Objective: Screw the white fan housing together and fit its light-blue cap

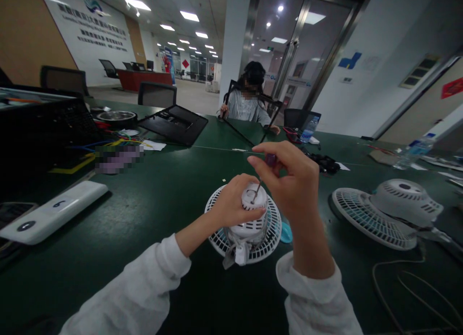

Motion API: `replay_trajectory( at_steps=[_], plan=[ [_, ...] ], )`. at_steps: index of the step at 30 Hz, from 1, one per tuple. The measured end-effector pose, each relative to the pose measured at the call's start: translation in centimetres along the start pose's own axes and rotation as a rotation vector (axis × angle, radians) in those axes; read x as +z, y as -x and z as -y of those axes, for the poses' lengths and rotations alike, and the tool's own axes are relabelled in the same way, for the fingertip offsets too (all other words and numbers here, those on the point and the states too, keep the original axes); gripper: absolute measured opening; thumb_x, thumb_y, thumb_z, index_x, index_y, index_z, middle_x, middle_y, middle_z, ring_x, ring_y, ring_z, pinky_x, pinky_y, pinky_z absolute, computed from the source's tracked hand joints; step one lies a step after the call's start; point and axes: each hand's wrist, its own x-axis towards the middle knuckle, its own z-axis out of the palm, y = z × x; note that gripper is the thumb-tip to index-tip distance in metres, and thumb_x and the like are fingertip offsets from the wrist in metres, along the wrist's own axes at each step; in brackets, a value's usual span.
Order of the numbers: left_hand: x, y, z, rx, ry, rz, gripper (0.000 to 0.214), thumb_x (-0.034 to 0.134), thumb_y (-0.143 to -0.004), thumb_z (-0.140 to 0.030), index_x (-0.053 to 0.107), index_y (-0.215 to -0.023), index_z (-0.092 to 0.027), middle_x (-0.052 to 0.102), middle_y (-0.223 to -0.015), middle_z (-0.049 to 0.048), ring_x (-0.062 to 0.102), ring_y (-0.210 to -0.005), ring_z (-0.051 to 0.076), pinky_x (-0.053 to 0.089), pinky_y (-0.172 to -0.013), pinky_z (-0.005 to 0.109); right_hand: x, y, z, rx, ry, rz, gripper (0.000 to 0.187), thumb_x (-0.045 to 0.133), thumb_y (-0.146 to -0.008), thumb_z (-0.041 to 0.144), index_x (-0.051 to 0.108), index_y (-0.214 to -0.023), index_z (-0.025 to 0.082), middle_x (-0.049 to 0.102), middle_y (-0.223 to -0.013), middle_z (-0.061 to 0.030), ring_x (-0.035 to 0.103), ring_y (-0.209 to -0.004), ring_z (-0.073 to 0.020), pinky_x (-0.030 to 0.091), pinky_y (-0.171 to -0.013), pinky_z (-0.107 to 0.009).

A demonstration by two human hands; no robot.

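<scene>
Currently, a long green table (152, 238) fills the view, with a seated co-worker (248, 101) across it, well apart and busy with a black frame. Off to the right, a second fan (385, 214) lies tilted on its side, a loose cable (398, 277) near it. Off to the left lies a white box (50, 212).

Centre front, a fan grille (271, 229) is laid flat between the forearms, and a white housing (249, 231) stands upright on it. A small blue piece (286, 233) is just beside the grille's right edge. The housing is clenched from the side by the left hand (231, 205), fingers wrapped across its upper part. A screwdriver (262, 176) is pinched by the right hand (289, 180), its purple handle (270, 160) mostly hidden by the fingers. Its shaft (256, 191) is angled down into the housing's top; the tip's seating cannot be told.

Step in hand is judged to be work on a fastener at the housing top. Next move calls for the shaft to be kept aligned and the housing held steady. Open table is left of the grille; room on the right is bounded by the second fan.
</scene>
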Motion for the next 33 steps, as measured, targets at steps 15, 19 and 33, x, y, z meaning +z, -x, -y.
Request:
replay_trajectory(
  at_steps=[15,19,33],
  plan=[
    [0.11,0.02,0.0,-0.011,-0.01,-0.01,0.051,0.066,-0.066,-0.035,0.046,-0.11,-0.018,0.056,-0.109,0.0101,0.053,-0.101,0.028,0.043,-0.088,0.044,-0.45,0.06,0.02,0.07,-0.2,0.19,0.035,0.045,-0.085,0.018,0.055,-0.118,0.023,0.066,-0.099,-0.0028,0.061,-0.081,-0.0145,0.051,-0.062,-0.028],
    [0.01,0.07,0.08,0.007,0.003,-0.017,0.05,0.066,-0.067,-0.035,0.046,-0.11,-0.019,0.057,-0.109,0.009,0.053,-0.101,0.027,0.043,-0.088,0.043,-0.69,0.04,0.22,0.023,-0.108,0.111,0.019,0.056,-0.081,0.021,0.066,-0.097,0.021,0.068,-0.087,-0.0012,0.061,-0.073,-0.0138,0.05,-0.066,-0.028],
    [-0.01,0.05,-0.02,0.0,0.006,-0.016,0.049,0.065,-0.067,-0.035,0.047,-0.109,-0.018,0.057,-0.108,0.0099,0.053,-0.102,0.028,0.042,-0.088,0.041,-0.06,-0.11,0.07,-0.06,0.115,-0.018,0.014,0.055,-0.082,0.023,0.067,-0.088,0.019,0.068,-0.082,-0.0037,0.061,-0.073,-0.0161,0.048,-0.068,-0.029]
  ],
)
